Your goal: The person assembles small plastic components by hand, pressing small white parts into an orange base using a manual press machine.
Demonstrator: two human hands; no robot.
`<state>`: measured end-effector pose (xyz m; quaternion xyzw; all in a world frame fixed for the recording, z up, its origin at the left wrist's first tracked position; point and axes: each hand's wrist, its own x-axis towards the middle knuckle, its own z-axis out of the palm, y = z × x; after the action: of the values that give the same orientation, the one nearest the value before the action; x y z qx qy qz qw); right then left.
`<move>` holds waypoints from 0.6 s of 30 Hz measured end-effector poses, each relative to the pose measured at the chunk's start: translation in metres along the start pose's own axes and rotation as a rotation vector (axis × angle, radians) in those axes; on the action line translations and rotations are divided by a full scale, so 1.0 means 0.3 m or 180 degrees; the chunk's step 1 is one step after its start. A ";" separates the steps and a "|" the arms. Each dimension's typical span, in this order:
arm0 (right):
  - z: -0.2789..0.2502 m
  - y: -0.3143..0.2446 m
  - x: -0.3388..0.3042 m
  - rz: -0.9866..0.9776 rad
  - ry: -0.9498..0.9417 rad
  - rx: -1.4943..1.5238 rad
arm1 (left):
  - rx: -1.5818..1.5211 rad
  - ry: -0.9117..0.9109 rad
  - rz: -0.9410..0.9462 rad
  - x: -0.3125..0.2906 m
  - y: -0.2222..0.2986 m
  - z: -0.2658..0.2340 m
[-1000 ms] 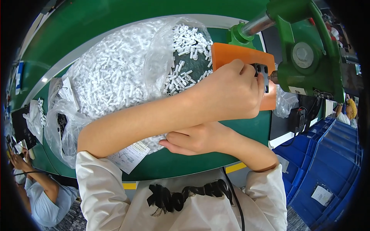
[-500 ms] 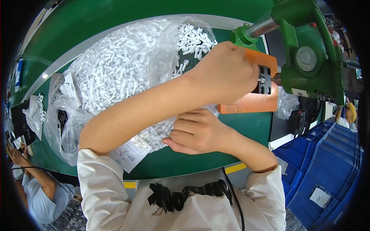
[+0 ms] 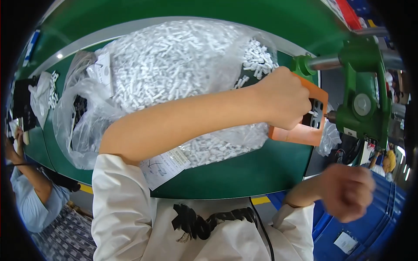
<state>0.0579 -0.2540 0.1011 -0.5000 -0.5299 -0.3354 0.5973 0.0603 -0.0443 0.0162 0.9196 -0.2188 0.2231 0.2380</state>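
My left arm reaches across the bench to the green press (image 3: 363, 100) on the right. At the press my left hand (image 3: 285, 98) is closed, fingertips hidden, against a black fixture (image 3: 317, 108) on an orange block (image 3: 296, 135). A small white plastic part (image 3: 313, 113) shows in the fixture, right by those fingers; whether they grip it is hidden. The press's tip points sideways toward this part. My right hand (image 3: 348, 191) is off the bench's right front side, below the press, its fingers curled but smeared by motion.
A big clear bag of white plastic parts (image 3: 170, 65) covers much of the green bench (image 3: 230, 178). More parts (image 3: 257, 56) lie loose beyond my left hand. A printed sheet (image 3: 165, 169) rests before the bag. Blue bins (image 3: 383, 213) stand right; a co-worker (image 3: 39, 195) sits left.
My right hand has swung from in front of the bag rightward, off the bench's edge. My left hand stays at the fixture. The whole view has shifted slightly.
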 end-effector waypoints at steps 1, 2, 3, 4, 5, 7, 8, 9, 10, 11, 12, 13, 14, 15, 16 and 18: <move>-0.055 0.037 0.065 -0.0499 0.0197 -0.0891 | 0.0026 0.0011 -0.0060 -0.009 -0.002 -0.003; -0.164 0.062 0.112 -0.0623 0.0340 -0.0777 | 0.0043 -0.0051 -0.0036 -0.017 -0.006 -0.007; -0.236 0.098 0.146 -0.1002 0.0281 -0.1329 | 0.0025 -0.0098 0.0044 -0.007 -0.001 -0.005; -0.234 0.129 0.161 -0.1355 0.0256 -0.1826 | -0.0056 -0.0042 0.0043 -0.015 -0.003 -0.009; -0.227 0.117 0.145 -0.0592 0.0147 -0.2937 | -0.0038 -0.0029 0.0000 -0.021 -0.005 -0.012; -0.198 0.145 0.169 0.0892 0.0723 -0.1937 | 0.0014 -0.0155 0.0077 -0.022 -0.005 -0.014; -0.187 0.125 0.186 0.1567 0.0196 -0.2496 | 0.0014 -0.0141 0.0068 -0.020 -0.004 -0.015; -0.143 0.122 0.203 0.1573 0.0184 -0.2469 | 0.0018 -0.0130 0.0055 -0.024 -0.005 -0.014; -0.091 0.122 0.224 0.1895 0.0478 -0.1324 | 0.0012 -0.0109 0.0061 -0.023 -0.004 -0.011; -0.066 0.124 0.235 0.2174 0.0756 -0.0162 | 0.0014 -0.0101 0.0052 -0.023 -0.003 -0.008; -0.105 0.141 0.242 0.2171 0.0733 -0.0137 | 0.0037 -0.0120 0.0017 -0.028 -0.005 -0.013; -0.191 0.165 0.250 0.2353 0.0201 0.1416 | 0.0047 -0.0135 -0.0001 -0.028 -0.005 -0.015; -0.245 0.174 0.252 0.2443 -0.0361 0.2952 | 0.0042 -0.0115 0.0005 -0.025 -0.003 -0.016; -0.253 0.177 0.243 0.2447 -0.0372 0.2956 | 0.0019 -0.0088 0.0005 -0.026 -0.003 -0.014; -0.259 0.182 0.235 0.2491 -0.0308 0.3199 | -0.0004 -0.0060 0.0003 -0.027 -0.002 -0.011; -0.300 0.185 0.221 0.2538 -0.0263 0.3455 | -0.0013 0.0007 0.0017 -0.026 0.001 -0.005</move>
<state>0.1504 -0.3158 0.1574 -0.2987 -0.4207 0.2439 0.8212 0.0535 -0.0413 0.0135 0.9183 -0.2215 0.2244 0.2396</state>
